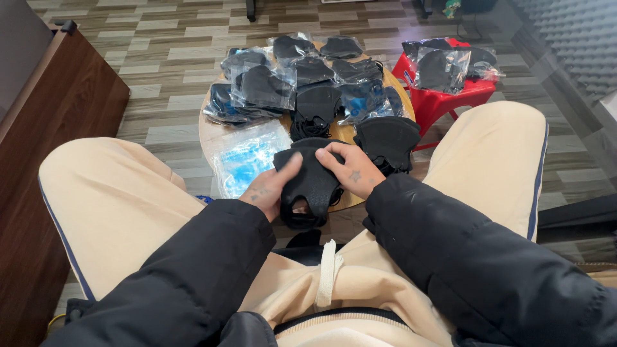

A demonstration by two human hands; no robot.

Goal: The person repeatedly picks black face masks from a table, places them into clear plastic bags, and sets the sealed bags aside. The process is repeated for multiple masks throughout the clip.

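Both hands on black mask, round wood table

L hand (267, 189) & R hand (352, 170) grips closed on soft black mask (308, 180); clear bagged masks (263, 87) at 12, blue packs (247, 160) at 9.

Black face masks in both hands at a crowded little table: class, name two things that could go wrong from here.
1. The stack of black masks is pinched only at its edges by the left hand and right hand, partly past the round table rim; loose ones might slip to the floor.
2. The bagged masks are heaped to the table's edge; a nudge could push some off.
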